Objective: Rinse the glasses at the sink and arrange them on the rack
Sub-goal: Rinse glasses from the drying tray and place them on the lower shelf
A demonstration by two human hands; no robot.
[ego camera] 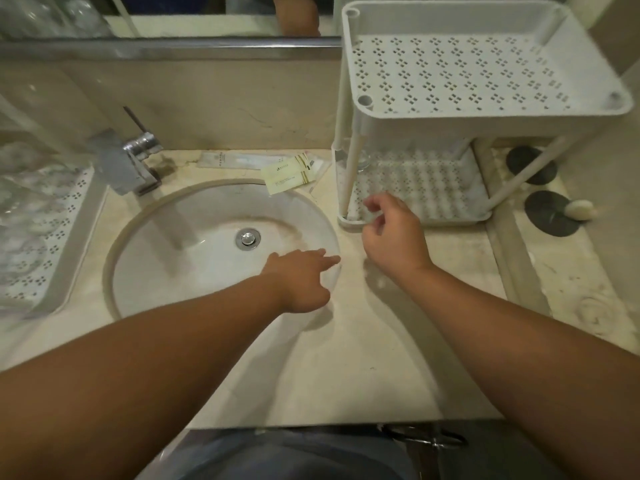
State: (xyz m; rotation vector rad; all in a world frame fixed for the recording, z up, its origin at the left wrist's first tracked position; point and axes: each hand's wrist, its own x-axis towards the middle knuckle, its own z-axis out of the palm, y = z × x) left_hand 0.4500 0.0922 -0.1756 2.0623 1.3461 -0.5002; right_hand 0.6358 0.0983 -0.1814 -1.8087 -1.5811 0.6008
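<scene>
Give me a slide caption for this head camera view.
Both empty hands, left and right, hover between the sink and the white rack.

Beige stone counter [346,358]: inset sink [145,271], white rack [485,109], sachets [291,173], two dark coasters [549,216].

Beige marble countertop [346,358], wall mirror [173,15]
</scene>
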